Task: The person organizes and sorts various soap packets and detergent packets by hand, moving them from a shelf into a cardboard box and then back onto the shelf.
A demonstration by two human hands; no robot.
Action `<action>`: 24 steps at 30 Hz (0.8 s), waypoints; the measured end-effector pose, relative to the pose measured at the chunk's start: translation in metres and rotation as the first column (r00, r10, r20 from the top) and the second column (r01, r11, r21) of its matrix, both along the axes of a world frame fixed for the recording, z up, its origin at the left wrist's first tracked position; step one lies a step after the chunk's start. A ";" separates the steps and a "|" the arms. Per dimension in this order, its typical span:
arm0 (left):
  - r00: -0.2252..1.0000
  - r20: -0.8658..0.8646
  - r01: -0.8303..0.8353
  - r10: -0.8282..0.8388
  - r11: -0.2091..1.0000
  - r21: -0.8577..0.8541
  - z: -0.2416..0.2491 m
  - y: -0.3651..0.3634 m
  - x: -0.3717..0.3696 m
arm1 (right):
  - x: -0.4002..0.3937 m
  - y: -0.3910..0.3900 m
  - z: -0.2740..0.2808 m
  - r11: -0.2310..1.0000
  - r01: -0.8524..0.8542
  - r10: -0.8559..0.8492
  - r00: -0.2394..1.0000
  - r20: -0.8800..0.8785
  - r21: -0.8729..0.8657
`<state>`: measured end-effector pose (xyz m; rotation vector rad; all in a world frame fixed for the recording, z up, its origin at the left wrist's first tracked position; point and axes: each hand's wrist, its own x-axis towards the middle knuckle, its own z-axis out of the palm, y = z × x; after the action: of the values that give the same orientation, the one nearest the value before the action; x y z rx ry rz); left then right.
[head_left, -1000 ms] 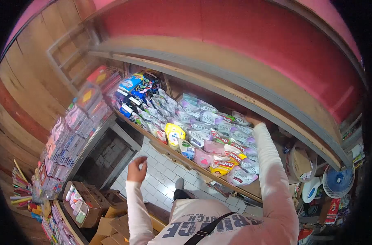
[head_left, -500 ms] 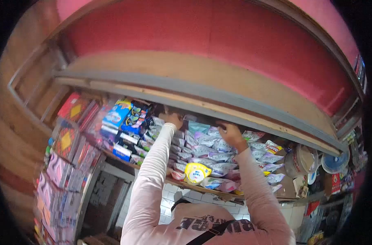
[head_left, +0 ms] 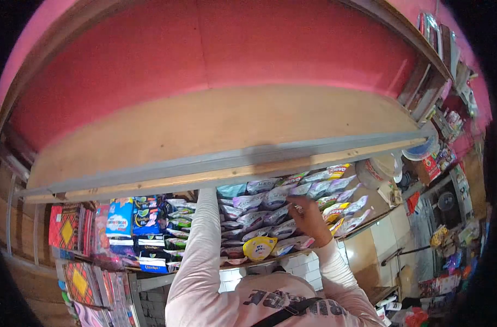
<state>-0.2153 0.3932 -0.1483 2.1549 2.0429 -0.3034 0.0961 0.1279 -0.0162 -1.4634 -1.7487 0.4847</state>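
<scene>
My left forearm in its pale sleeve (head_left: 205, 218) reaches in beneath the grey-edged upper shelf, and the hand itself is hidden there. Beside the sleeve stands a teal pouch (head_left: 231, 191). Over the rows of upright grey-purple pouches (head_left: 249, 203) is my right hand (head_left: 312, 220), its fingers slightly bent and apart, with nothing visible held. Its fingertips are close to the pouches in the middle; whether they touch cannot be made out. A yellow round-labelled pouch (head_left: 259, 248) stands at the front edge, left of that hand.
The upper shelf board (head_left: 216, 125) overhangs the back of the pouches. On the left are blue packs (head_left: 147, 215) and a red box with a yellow diamond (head_left: 67, 233). A clear round tub (head_left: 376, 170) stands at the right end. White floor tiles (head_left: 300, 270) show below.
The view has turned and shifted. My left hand has gone from sight under the upper shelf. My right hand has come back from the shelf edge toward the front pouches.
</scene>
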 end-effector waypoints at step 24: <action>0.882 0.470 0.020 0.009 0.998 -0.055 -0.014 -0.055 -0.064 | -0.062 0.017 -0.018 0.933 -0.356 0.354 0.934 -0.040 -0.049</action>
<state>-0.2797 0.3382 -0.1619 1.9538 1.7254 0.1517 0.0345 0.1450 -0.0341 -1.1689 -1.9985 0.7437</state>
